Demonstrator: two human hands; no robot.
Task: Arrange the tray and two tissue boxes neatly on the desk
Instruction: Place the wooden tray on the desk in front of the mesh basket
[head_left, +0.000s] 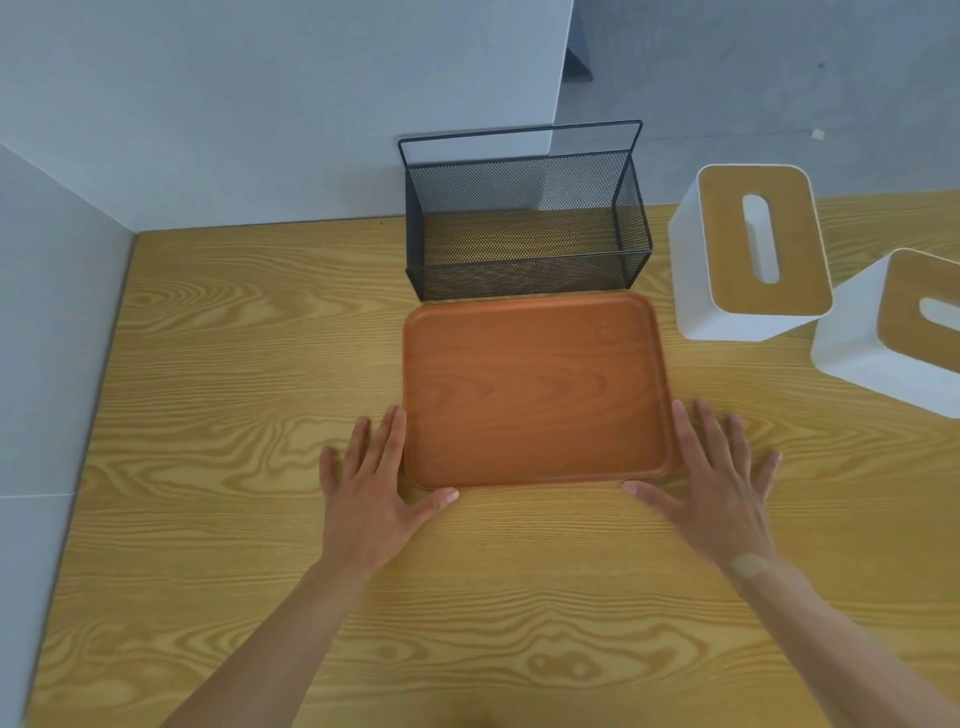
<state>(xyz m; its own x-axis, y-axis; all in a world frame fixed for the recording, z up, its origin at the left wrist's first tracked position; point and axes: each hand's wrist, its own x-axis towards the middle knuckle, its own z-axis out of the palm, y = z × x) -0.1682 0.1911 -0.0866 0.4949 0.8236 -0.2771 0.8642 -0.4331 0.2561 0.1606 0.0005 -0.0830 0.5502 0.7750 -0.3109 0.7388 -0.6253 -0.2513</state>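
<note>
A reddish-brown wooden tray (535, 389) lies flat in the middle of the wooden desk (218, 519). My left hand (371, 488) rests flat at the tray's near left corner, fingers spread, index finger along the left edge and thumb at the front edge. At the near right corner my right hand (711, 483) lies flat the same way. Neither hand grips anything. Two white tissue boxes with wooden lids stand to the right: one (753, 254) upright at the back, the other (893, 332) nearer and turned at an angle, cut off by the frame's edge.
A black wire-mesh basket (524, 280), with nothing in it, stands directly behind the tray, touching its far edge. Grey walls (208, 104) close off the desk at the back and left. Bare desk surface lies to the left and in front of the tray.
</note>
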